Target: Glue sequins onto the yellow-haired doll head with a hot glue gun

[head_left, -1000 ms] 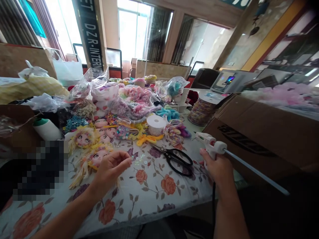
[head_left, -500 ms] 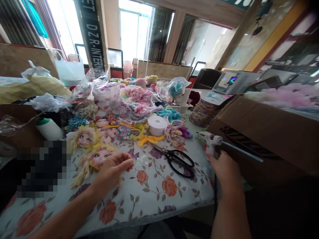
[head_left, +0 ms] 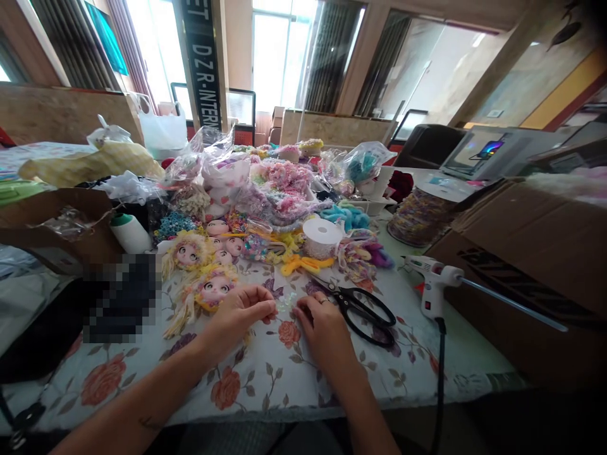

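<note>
Head view: just left of the scissors [head_left: 343,299], these tiny sequins [head_left: 286,301] suit light fingertips, my left hand [head_left: 239,313] pinched, contents hidden, my right hand [head_left: 328,328] curled, grip unclear

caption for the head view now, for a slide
Two bare hands, left and right, near small translucent pieces, with black-handled scissors alongside.

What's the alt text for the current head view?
A person's left hand and right hand at small shiny pieces on a floral tablecloth. Black-handled scissors and a white glue gun are to the right, doll faces to the left, a fluffy multicolored pile behind.
</note>
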Demonstrator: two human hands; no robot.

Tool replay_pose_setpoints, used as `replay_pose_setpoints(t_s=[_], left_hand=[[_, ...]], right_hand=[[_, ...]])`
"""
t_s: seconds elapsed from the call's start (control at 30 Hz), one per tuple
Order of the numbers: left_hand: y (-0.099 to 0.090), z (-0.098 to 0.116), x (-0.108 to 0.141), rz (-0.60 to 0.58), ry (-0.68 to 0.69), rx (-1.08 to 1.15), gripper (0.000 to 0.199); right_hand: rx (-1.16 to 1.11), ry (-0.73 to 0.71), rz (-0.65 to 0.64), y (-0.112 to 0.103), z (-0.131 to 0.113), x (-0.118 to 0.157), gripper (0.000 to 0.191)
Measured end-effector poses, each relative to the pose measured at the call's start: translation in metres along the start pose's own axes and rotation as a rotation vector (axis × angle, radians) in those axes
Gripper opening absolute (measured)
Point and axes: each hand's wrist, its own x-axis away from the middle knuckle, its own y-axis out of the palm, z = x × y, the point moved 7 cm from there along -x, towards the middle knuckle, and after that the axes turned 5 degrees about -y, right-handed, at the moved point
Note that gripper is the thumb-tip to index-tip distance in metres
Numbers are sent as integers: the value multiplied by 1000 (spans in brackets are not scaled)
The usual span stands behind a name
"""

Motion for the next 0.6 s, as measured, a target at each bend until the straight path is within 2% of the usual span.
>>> replay_pose_setpoints(t_s=[0.1,0.17,0.27,0.33,0.4,0.5,0.6], left_hand=[[1,-1,0,-11,8,21,20],[1,-2,0,-16,4,31,20],[1,-3,0,-19,-4,44,21],[1,-3,-1,-25,0,51,20],[1,-2,-1,-34,5,65,20],[1,-1,-1,-34,18,89,20],[2,1,1,-46,38,100,20]], right_hand=[[20,-1,30,-1,4,-1,25],[-71,40,105,-6,6,3,28],[-509,211,145,-7,9,11,25],[-888,342,88,3,4,17,24],[-1153,422,46,11,-4,20,23],[-1316,481,94,17,-10,19,20],[-1433,474,191,19,-12,14,20]])
